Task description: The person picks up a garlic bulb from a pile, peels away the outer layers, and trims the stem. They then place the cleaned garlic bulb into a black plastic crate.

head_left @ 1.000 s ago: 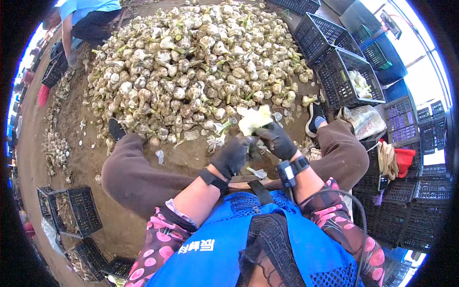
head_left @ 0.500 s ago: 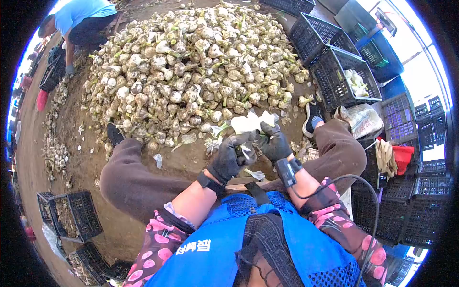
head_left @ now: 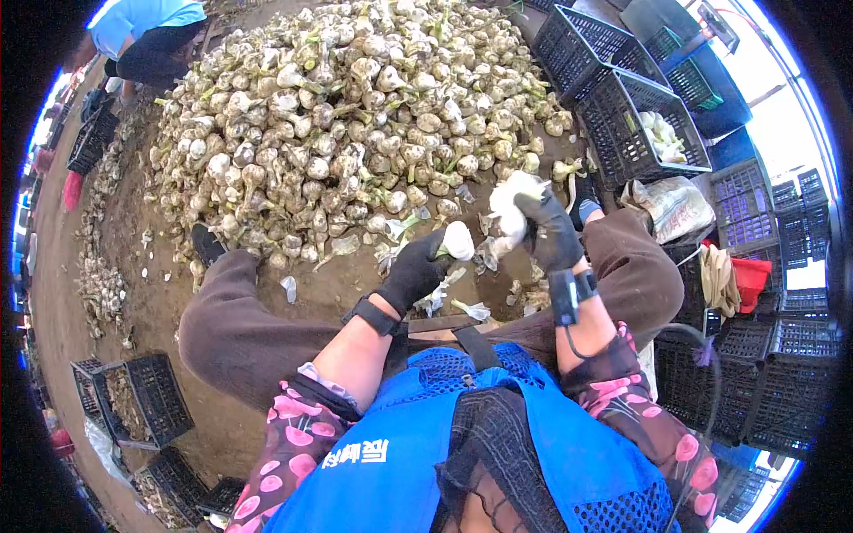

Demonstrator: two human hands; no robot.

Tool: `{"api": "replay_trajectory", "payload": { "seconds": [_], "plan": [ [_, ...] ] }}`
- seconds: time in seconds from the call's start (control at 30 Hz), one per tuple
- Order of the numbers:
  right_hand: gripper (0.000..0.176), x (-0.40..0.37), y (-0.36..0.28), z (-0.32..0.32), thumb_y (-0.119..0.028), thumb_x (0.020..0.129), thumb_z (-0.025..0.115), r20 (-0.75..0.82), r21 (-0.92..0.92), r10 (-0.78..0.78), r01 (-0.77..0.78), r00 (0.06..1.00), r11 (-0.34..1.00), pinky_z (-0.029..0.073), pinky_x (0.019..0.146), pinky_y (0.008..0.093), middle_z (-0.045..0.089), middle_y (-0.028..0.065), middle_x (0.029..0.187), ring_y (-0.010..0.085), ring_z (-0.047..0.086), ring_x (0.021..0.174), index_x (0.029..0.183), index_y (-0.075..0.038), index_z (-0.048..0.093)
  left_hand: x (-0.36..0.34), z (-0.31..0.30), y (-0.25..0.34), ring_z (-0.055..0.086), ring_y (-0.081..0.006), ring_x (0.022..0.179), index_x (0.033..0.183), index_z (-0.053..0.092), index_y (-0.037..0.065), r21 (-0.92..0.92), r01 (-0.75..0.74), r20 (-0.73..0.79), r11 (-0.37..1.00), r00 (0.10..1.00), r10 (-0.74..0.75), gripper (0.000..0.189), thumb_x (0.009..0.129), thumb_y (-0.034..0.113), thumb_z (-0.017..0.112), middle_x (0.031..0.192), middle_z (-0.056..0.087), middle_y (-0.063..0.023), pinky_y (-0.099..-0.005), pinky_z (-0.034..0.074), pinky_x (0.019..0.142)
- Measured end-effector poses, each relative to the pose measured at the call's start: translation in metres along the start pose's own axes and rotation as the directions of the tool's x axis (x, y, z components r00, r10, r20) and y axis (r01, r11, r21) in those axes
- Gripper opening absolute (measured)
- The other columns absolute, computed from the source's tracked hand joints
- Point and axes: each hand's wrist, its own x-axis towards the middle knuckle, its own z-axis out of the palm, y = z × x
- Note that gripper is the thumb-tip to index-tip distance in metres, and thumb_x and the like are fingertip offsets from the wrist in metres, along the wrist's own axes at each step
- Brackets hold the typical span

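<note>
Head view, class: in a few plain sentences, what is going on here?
A person sits on the dirt with legs spread, wearing black gloves. The left hand grips a small white bulb. The right hand, a little higher, grips a larger white bulb with loose skin hanging from it. The two bulbs are apart. A big garlic heap lies in front. A black crate at the right holds a few white bulbs. Another person in a blue shirt bends at the heap's far side.
</note>
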Motion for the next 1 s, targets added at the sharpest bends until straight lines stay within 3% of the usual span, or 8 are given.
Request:
{"api": "replay_trajectory", "payload": {
  "seconds": [0.1,0.2,0.33,0.4,0.47,0.6,0.83,1.0],
  "plan": [
    [0.063,-0.003,0.004,-0.028,-0.011,0.074,0.073,-0.340,-0.922,0.033,-0.326,0.940,-0.210,0.049,0.088,0.0352,0.056,0.0155,0.123,0.0287,0.058,0.108,0.130,-0.003,0.045,0.003,-0.001,0.014,0.063,-0.0233,0.095,0.120,0.055,0.004,-0.398,0.162,0.071,0.903,0.987,-0.146,0.038,0.083,0.012,0.062,0.108,0.065,-0.0133,-0.0364,0.049,0.079],
    [0.066,-0.007,0.029,0.003,-0.021,0.077,0.072,-0.006,-0.637,-0.098,0.072,0.995,0.768,0.044,0.093,0.0337,0.055,0.0147,0.127,0.0238,0.056,0.112,0.133,-0.003,0.042,-0.001,0.004,0.006,0.063,-0.0263,0.098,0.119,0.056,0.005,-0.627,0.369,0.214,0.686,0.928,-0.303,0.037,0.083,0.013,0.063,0.109,0.064,-0.0155,-0.0359,0.049,0.081],
    [0.038,-0.001,0.048,0.007,-0.018,0.081,0.069,0.265,-0.922,-0.063,0.272,0.962,0.276,0.046,0.086,0.0290,0.061,0.0076,0.107,0.0140,0.057,0.099,0.114,-0.004,0.058,0.001,0.012,0.016,0.061,-0.0380,0.094,0.113,0.059,0.006,-0.032,0.166,0.192,0.986,0.969,-0.157,0.038,0.080,0.023,0.062,0.101,0.064,-0.0224,-0.0428,0.049,0.078],
    [0.041,0.009,0.029,-0.028,-0.024,0.077,0.070,-0.078,-0.793,-0.025,-0.047,0.997,0.608,0.047,0.086,0.0365,0.064,0.0157,0.103,0.0262,0.061,0.098,0.113,-0.006,0.060,0.003,0.007,0.024,0.062,-0.0388,0.086,0.098,0.061,0.002,0.072,0.282,0.240,0.957,0.926,-0.291,0.027,0.080,0.023,0.060,0.090,0.064,-0.0224,-0.0430,0.049,0.073],
    [0.034,0.020,-0.013,-0.091,-0.018,0.080,0.066,0.521,-0.850,-0.300,0.451,0.799,-0.273,0.049,0.083,0.0334,0.064,0.0141,0.098,0.0227,0.062,0.092,0.110,-0.004,0.060,-0.003,-0.003,0.019,0.063,-0.0348,0.081,0.095,0.062,0.002,0.020,0.257,0.257,0.966,0.933,-0.253,0.024,0.080,0.021,0.058,0.088,0.063,-0.0221,-0.0405,0.049,0.072],
    [0.042,0.090,-0.129,-0.171,-0.025,0.085,0.063,-0.274,-0.263,-0.363,0.293,0.891,0.919,0.051,0.075,0.0313,0.061,0.0098,0.102,0.0215,0.059,0.089,0.118,-0.003,0.052,-0.007,0.003,0.005,0.063,-0.0290,0.079,0.106,0.062,0.006,-0.097,0.263,0.214,0.960,0.947,-0.238,0.028,0.080,0.016,0.058,0.088,0.063,-0.0178,-0.0377,0.049,0.070],
    [0.013,0.152,-0.133,-0.080,-0.014,0.088,0.061,-0.268,-0.499,-0.366,0.197,0.891,0.844,0.049,0.066,0.0283,0.062,0.0038,0.080,0.0134,0.059,0.074,0.098,-0.006,0.062,0.023,-0.037,-0.021,0.062,-0.0344,0.093,0.122,0.052,-0.002,0.336,0.078,-0.415,0.939,0.907,0.073,0.041,0.088,0.021,0.055,0.113,0.060,-0.0202,-0.0406,0.049,0.084],
    [0.028,0.140,0.103,-0.033,-0.026,0.082,0.062,0.130,-0.991,-0.018,0.130,0.991,-0.021,0.050,0.075,0.0385,0.066,0.0179,0.093,0.0309,0.064,0.087,0.105,-0.011,0.064,0.006,-0.143,-0.039,0.062,-0.0159,0.086,0.111,0.054,0.000,-0.733,-0.103,-0.601,0.673,0.561,-0.569,0.023,0.090,0.011,0.053,0.104,0.060,-0.0111,-0.0276,0.051,0.076]
  ]
}}
